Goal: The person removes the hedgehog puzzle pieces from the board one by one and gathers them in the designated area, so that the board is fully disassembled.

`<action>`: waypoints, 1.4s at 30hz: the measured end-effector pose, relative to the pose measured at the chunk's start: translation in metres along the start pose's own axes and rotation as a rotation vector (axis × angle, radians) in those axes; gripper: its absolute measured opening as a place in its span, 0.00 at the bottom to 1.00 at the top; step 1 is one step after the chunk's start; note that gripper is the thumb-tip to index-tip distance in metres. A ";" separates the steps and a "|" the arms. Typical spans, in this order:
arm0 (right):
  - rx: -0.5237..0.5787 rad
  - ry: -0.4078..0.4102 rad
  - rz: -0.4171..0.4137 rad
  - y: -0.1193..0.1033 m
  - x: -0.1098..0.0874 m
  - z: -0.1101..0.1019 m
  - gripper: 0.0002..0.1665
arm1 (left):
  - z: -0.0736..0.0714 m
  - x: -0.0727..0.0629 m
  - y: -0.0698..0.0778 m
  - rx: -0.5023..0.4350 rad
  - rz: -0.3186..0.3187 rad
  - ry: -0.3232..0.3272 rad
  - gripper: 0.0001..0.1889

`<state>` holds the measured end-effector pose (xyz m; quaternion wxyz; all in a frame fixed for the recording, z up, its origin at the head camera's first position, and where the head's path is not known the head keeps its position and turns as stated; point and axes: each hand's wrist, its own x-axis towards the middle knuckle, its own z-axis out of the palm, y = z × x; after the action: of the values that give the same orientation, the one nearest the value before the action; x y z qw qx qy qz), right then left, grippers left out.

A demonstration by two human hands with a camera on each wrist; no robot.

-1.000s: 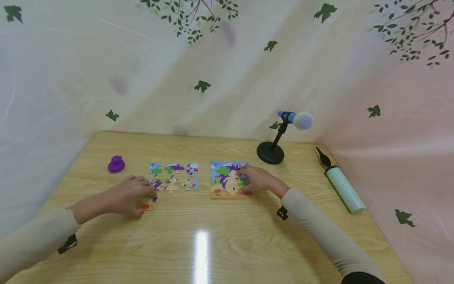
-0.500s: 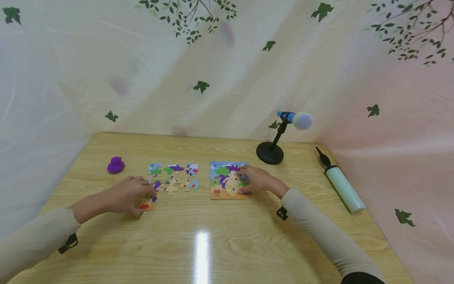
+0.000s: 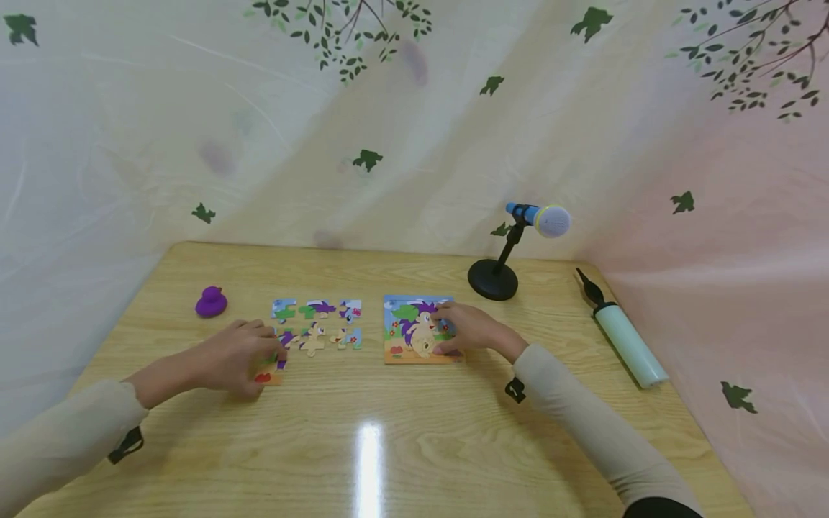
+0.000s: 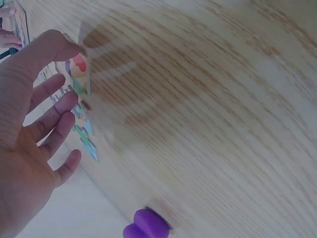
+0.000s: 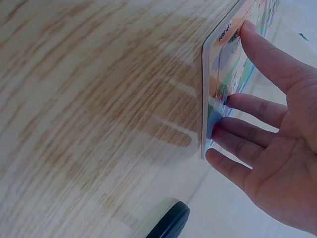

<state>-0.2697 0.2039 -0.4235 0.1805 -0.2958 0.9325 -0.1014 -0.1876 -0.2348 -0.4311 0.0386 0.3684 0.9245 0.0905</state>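
In the head view my left hand (image 3: 236, 358) lies over the lower-left puzzle piece (image 3: 268, 377), which shows a red patch. In the left wrist view the thumb reaches the piece's corner, with the other fingers apart and gently bent. Several loose puzzle pieces (image 3: 312, 338) lie in rows just beyond that hand. My right hand (image 3: 476, 327) rests its fingertips on the right part of the square hedgehog puzzle (image 3: 408, 331). Seen from the right wrist, the thumb (image 5: 257, 44) touches the puzzle's printed face and the fingers are spread along its edge. The hand covers the puzzle's right side.
A purple toy duck (image 3: 211, 302) sits left of the pieces. Behind my right hand stands a blue toy microphone (image 3: 540, 219) on a black stand (image 3: 494, 279). A pale green hand pump (image 3: 628, 345) lies near the right edge of the wooden table (image 3: 311, 446).
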 end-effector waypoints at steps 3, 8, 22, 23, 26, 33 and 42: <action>-0.009 0.002 -0.001 0.000 0.000 0.000 0.43 | 0.000 0.003 0.002 0.003 0.013 0.016 0.24; 0.007 0.001 0.006 -0.001 -0.001 0.001 0.43 | 0.000 0.016 0.007 -0.003 0.043 0.054 0.24; 0.015 -0.003 0.005 -0.001 -0.002 0.000 0.44 | 0.013 0.103 0.054 -0.112 0.133 0.121 0.24; 0.014 -0.003 0.006 -0.001 -0.002 0.000 0.44 | 0.014 0.110 0.059 -0.134 0.133 0.115 0.25; 0.014 -0.005 0.008 0.002 -0.001 0.002 0.44 | 0.019 0.130 0.074 -0.186 0.142 0.094 0.25; 0.010 -0.007 -0.003 0.005 0.002 0.005 0.44 | 0.034 0.164 0.096 -0.214 0.128 0.049 0.27; 0.015 0.003 -0.010 0.007 0.003 0.004 0.44 | 0.043 0.185 0.104 -0.218 0.098 0.010 0.28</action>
<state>-0.2741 0.2071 -0.4300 0.1809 -0.2992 0.9304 -0.1099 -0.2457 -0.0274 -0.4534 0.0693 0.4064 0.8902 0.1941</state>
